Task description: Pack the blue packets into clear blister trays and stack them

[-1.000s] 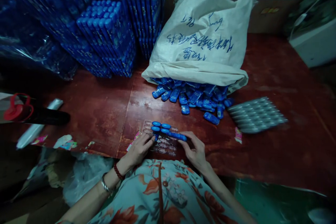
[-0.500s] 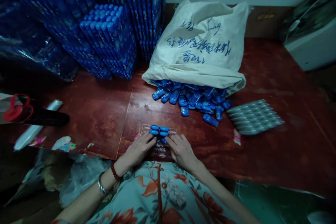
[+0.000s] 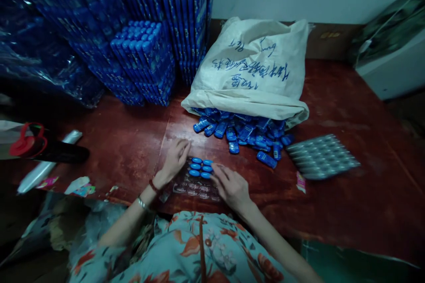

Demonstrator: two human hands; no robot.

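A clear plastic tray (image 3: 199, 189) lies on the table at my front edge, with several blue oval pieces (image 3: 195, 166) standing in two columns in its far part. My left hand (image 3: 175, 157) is raised at the tray's far left corner, fingers bent and thumb near the index finger; nothing shows in it. My right hand (image 3: 231, 185) rests at the tray's right side, fingers loosely spread, the tips beside the right column of blue pieces. Several wrapped blue packets (image 3: 245, 132) spill from the mouth of a white woven sack (image 3: 255, 62) beyond my hands.
Tall stacks of blue packs (image 3: 146, 62) stand at the back left. A red-lidded black bottle (image 3: 63, 151) lies at the left beside a clear plastic roll (image 3: 38, 177). A stack of clear trays (image 3: 322, 157) lies at the right.
My left hand has moved away from the near blue pieces, forward and left. My right hand has shifted slightly right. The nearest blue pieces now lie level and uncovered in the tray.
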